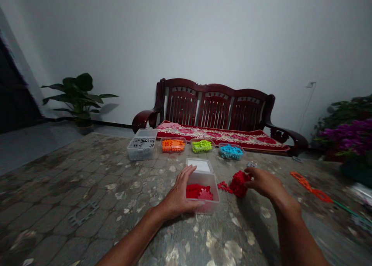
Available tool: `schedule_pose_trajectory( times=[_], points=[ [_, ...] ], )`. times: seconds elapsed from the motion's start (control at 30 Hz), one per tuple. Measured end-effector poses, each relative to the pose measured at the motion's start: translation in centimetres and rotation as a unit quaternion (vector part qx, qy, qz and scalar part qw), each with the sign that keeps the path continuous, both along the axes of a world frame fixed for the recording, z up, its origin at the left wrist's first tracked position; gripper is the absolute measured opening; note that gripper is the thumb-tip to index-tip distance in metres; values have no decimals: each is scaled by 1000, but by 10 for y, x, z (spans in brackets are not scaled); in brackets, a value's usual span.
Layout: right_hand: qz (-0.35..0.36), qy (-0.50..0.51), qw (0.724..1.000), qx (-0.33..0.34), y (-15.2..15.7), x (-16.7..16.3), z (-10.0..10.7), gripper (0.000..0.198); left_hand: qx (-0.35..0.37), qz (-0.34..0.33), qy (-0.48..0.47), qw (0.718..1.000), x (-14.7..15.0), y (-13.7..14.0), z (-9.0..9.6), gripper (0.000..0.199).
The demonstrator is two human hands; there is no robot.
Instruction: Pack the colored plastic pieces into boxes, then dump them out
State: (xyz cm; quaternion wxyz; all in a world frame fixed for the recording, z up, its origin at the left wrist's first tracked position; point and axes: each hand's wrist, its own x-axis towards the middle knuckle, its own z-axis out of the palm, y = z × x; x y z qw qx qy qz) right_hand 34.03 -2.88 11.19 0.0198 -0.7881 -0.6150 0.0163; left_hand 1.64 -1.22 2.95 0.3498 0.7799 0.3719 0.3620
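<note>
My left hand (180, 196) grips the left side of a clear plastic box (215, 191), its thumb along the front wall. Red interlocking plastic pieces (199, 191) lie inside, and the box's lid (200, 165) is folded back behind. To the right of the box, my right hand (263, 182) has its thumb and fingertips closed on the edge of a clump of red interlocking pieces (240, 184). A short chain of red pieces (223, 186) lies on the table between box and clump.
Along the table's far side stand a lidded box of black and grey pieces (142, 148) and tubs of orange (173, 145), lime (202, 145) and blue pieces (231, 151). A grey frame (84, 213) lies left, an orange chain (310, 186) right. A wooden bench (215, 107) stands behind.
</note>
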Motion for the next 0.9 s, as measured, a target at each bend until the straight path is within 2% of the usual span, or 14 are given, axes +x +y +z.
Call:
schedule_pose_trajectory(
  times=[0.13,0.23,0.4,0.5,0.67,0.77,0.9],
  points=[
    [1,13,1000,-10,-1,-1,4,39,3,-2,-3,1000,0,0,0,111],
    [8,2,1000,19,-7,-9,13,39,7,1,-9,1000,1,1,-2,110],
    [127,81,982,116,-19,-49,23,43,9,5,-13,1000,1,1,-5,110],
    [198,99,969,107,-19,-85,20,40,6,11,-19,1000,2,1,-6,111],
    [262,104,957,72,-12,-125,5,43,-1,5,-22,1000,2,2,-8,118],
    [291,161,941,60,-8,-125,-1,43,5,3,-25,1000,2,3,-9,119],
    [245,173,948,111,-3,-106,0,37,17,0,-31,999,2,4,-10,115]
  ],
)
